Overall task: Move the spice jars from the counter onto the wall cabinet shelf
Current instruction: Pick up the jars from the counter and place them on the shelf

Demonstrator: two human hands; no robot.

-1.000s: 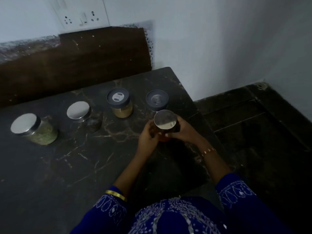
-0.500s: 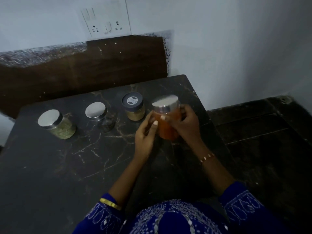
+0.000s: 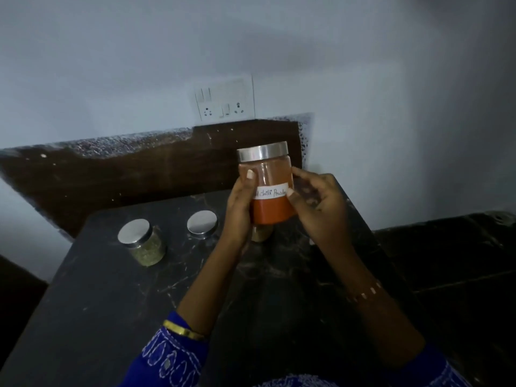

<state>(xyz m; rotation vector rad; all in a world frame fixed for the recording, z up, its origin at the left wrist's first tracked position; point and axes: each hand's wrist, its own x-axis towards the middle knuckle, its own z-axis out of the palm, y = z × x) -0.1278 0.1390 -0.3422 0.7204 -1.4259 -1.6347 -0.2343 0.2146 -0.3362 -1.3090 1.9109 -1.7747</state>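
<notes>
Dark marble surface [image 3: 117,297] carries a green-filled jar [image 3: 143,243] at my ten o'clock and a steel-lidded jar [image 3: 202,226] beside it. At twelve o'clock I see the chilli powder jar [image 3: 268,185] upright, lifted off the surface. My left hand [image 3: 237,208] and right hand [image 3: 318,208] each have their grip curled round its sides.

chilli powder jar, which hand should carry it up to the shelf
Probably the left. The left hand wraps the red chilli powder jar from the side, thumb across its front; the right hand only touches it with fingertips.
</notes>
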